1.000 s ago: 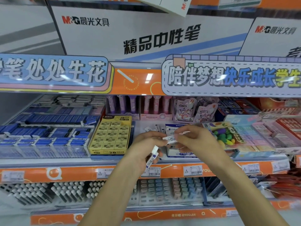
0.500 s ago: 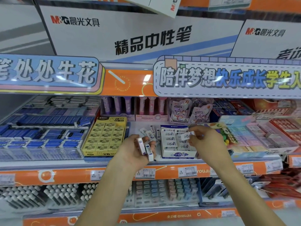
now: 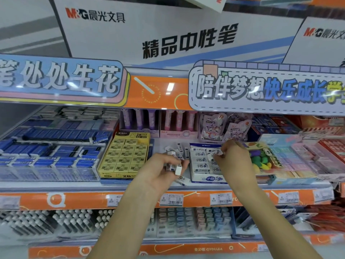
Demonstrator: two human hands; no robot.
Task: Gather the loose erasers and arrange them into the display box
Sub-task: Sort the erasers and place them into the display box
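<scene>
Erasers in white sleeves occupy three places on the middle shelf (image 3: 168, 187). A loose group (image 3: 180, 151) lies on the shelf surface just left of the display box (image 3: 207, 177), some upright or tilted, one (image 3: 182, 179) flat near the front edge. More erasers sit in rows inside the display box, a white and blue carton with an open top.

Left hand (image 3: 164, 171): fingers curled, gripping a small bunch of erasers (image 3: 174, 166), one white end pointing toward the camera. The hand hovers over the shelf just left of the display box.

Right hand (image 3: 233, 157): fingertips pinched on a single eraser (image 3: 214, 153), held tilted above the rear half of the display box. Whether that eraser touches those in the box cannot be told.

Adjacent stock: a yellow box of erasers (image 3: 125, 156) stands immediately left of the loose group; a carton of coloured shaped erasers (image 3: 263, 159) sits to the right of the display box, partly behind the right hand. Price tags (image 3: 171, 200) run along the orange shelf edge below.
</scene>
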